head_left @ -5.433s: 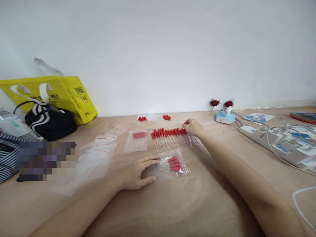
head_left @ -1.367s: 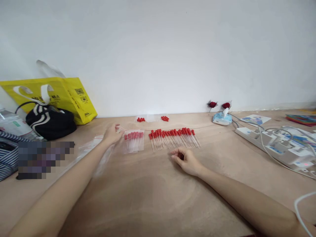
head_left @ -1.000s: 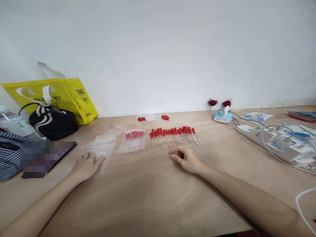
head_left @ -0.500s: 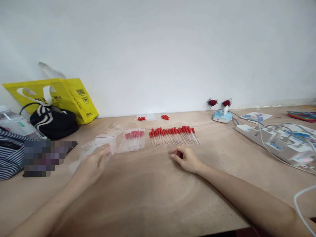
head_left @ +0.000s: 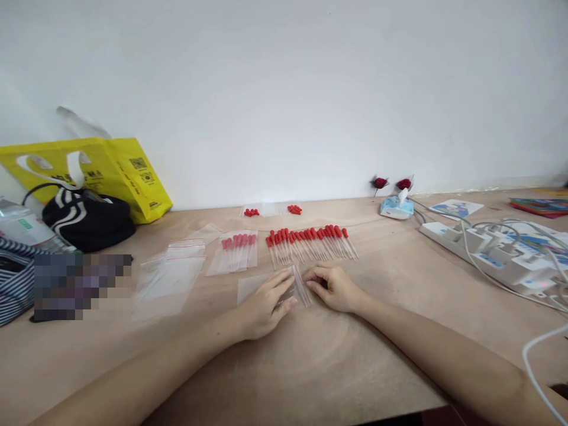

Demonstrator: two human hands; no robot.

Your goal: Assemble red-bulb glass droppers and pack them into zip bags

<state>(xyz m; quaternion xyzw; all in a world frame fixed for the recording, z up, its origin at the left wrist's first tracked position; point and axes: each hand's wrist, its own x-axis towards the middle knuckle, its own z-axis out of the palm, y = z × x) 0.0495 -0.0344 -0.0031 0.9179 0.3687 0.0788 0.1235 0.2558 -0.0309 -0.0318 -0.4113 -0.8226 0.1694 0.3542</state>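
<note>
The left hand lies on a clear zip bag in the middle of the tabletop, its fingers extended and the thumb apart from them, pressing on the bag rather than gripping it. The right hand rests just beyond the bag's red-lined mouth; its fingers curl in, the tips at the edge, and whether they pinch the plastic cannot be told. On the yellow tote at the back left, two square codes and black lettering show on the side, and larger black characters on the front are part covered by the handles; all are too small to read. A bottle carries a green mark, equally illegible, and the left edge of the frame cuts it off, along with a striped bag. A black pouch hides the tote's lower front, and pixel blocks mask a flat item beside the striped bag. Beyond the hands lies a row of droppers, overlapping too closely to count; to its left are bagged droppers, blurred by plastic, then a stack of bags. Any print on the tissue pack and the card is unreadable, and tangled cables partly cover the power strip.
</note>
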